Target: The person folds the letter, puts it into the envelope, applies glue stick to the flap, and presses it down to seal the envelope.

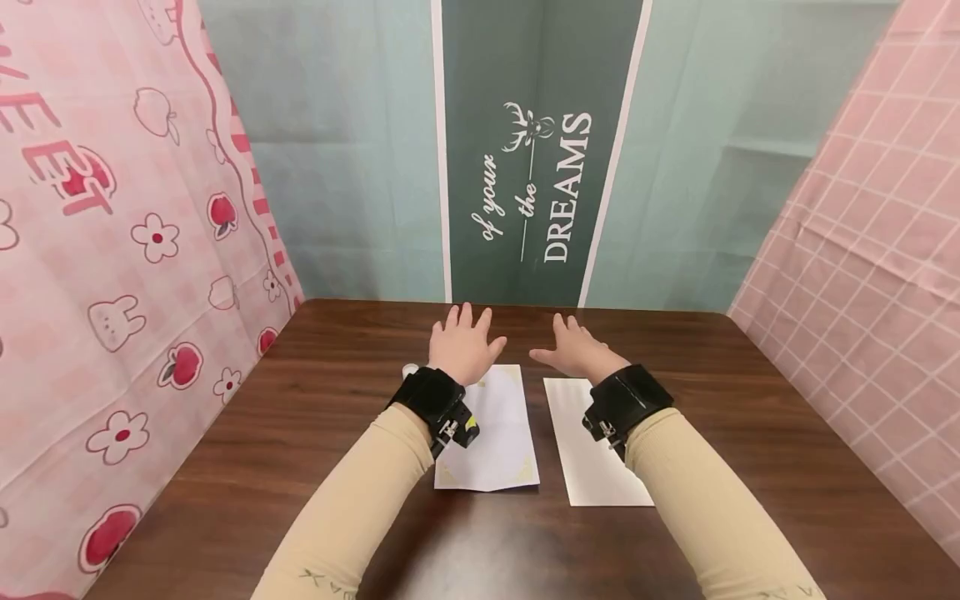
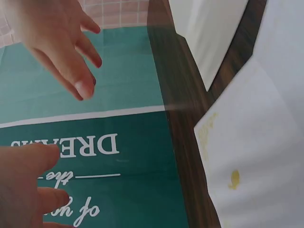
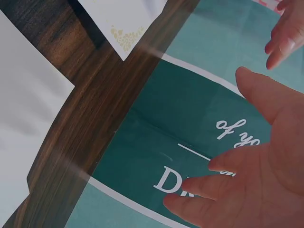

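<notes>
My left hand (image 1: 463,343) is held out over the far end of a white sheet with gold corner patterns (image 1: 491,437), its fingers spread. In the head view my right hand (image 1: 576,348) reaches forward above the far end of a plain cream-white sheet (image 1: 592,458), fingers extended and thumb toward the left hand. Nothing lies in either palm in the wrist views. A crease crosses the patterned sheet (image 2: 266,123), and its near edge lifts slightly. Part of a small white round object (image 1: 409,369) shows beside the left wrist; the rest is hidden.
Both sheets lie on a dark wooden table (image 1: 300,467). Behind its far edge hangs a green cloth with white lettering (image 1: 525,183). A pink patterned cloth (image 1: 142,275) hangs at the left, and a pink checked cloth (image 1: 870,275) at the right.
</notes>
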`<state>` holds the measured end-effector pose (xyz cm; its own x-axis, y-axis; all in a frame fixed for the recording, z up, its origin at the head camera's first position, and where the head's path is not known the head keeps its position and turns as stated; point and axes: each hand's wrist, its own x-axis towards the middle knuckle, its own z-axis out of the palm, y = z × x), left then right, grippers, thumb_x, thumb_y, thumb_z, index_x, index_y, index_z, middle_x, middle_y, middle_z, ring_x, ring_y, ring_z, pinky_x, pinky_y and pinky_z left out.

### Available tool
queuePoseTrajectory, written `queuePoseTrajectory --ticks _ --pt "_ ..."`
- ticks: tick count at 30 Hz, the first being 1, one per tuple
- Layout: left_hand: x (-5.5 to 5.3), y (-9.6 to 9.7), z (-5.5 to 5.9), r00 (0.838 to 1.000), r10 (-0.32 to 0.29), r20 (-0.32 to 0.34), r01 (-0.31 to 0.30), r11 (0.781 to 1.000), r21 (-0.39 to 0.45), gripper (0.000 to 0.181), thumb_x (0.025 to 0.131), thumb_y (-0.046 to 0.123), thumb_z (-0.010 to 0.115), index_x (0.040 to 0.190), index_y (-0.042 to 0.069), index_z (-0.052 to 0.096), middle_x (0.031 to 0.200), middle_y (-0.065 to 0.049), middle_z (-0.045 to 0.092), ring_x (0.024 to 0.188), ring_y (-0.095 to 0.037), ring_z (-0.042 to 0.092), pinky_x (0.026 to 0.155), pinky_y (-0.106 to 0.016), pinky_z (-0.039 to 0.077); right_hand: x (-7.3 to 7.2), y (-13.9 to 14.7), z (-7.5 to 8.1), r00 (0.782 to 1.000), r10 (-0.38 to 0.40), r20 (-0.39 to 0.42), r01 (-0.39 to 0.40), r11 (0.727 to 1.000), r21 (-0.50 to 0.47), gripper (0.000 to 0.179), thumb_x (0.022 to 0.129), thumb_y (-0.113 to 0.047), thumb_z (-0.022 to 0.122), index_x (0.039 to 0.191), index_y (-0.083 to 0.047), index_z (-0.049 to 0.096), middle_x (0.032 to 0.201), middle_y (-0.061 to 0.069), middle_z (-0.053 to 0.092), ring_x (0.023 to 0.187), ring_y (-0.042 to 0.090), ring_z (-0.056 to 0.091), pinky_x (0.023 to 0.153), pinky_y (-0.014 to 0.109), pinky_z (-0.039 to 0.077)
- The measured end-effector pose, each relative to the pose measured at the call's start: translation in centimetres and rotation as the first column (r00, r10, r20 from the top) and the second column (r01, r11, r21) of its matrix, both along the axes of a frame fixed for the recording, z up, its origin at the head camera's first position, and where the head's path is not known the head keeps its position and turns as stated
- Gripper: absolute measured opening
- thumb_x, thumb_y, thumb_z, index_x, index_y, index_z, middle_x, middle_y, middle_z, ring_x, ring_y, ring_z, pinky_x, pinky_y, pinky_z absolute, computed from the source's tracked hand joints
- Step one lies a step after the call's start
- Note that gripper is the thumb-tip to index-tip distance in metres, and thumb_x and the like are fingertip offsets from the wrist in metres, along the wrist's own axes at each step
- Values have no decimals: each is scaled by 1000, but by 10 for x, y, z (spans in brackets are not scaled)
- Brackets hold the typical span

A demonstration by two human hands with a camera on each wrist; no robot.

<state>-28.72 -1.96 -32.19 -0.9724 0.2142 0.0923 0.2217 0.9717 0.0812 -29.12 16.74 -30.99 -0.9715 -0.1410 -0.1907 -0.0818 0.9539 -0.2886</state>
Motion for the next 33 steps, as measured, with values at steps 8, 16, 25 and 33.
queuePoseTrajectory --ticks 8,16,25,33 --pt "3 -19 -5 999 -26 -40 27 1000 15 63 95 53 37 147 18 29 150 -15 24 138 -31 19 106 -49 22 5 5 -5 999 38 -3 -38 996 -84 90 91 -45 54 145 9 5 149 31 5 136 44 11 102 62 17" --pt "10 -31 -12 995 -91 -29 91 996 11 63 96 51 37 147 15 30 150 -17 25 138 -30 21 106 -48 26 5 9 -20 994 100 51 -86 970 -229 87 93 -45 50 145 8 5 149 30 6 137 43 10 106 55 17" --pt "19 -40 -23 990 -141 -29 141 990 10 64 95 53 38 146 14 32 147 -17 31 136 -30 27 103 -46 31 6 8 -37 992 118 41 -102 954 -282 82 94 -42 50 145 7 9 149 28 15 136 41 19 104 54 23" --pt "35 -47 -40 978 -203 -48 202 979 -12 63 95 53 39 143 13 38 143 -18 38 132 -29 35 99 -46 37 3 5 -60 992 83 90 -50 945 -322 77 94 -40 49 145 7 14 145 29 25 129 43 33 100 55 30"
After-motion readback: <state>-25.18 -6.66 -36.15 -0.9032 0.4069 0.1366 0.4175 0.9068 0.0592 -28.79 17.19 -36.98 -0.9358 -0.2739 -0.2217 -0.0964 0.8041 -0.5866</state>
